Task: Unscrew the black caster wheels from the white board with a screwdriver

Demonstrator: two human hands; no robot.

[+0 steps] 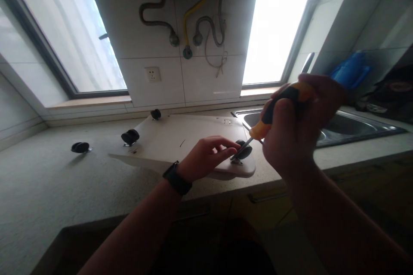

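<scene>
My right hand [297,124] is wrapped around the yellow and black handle of a screwdriver [265,121]. Its metal shaft slants down to the mounting plate of a black caster [245,151] at the right corner of a white panel [180,135]. Beside the shaft, my left hand [211,152] has thumb and index finger pinched at that caster; the exact contact at the fingertips is hard to make out. Another caster [130,136] is at the panel's left end, and one more caster [155,114] sits at its far left corner.
A loose caster [80,147] lies on the speckled countertop [41,180] left of the panel. To the right is a metal sink [348,126], with a blue object [350,71] behind it. Pipes [187,21] and a socket [152,74] are on the tiled wall.
</scene>
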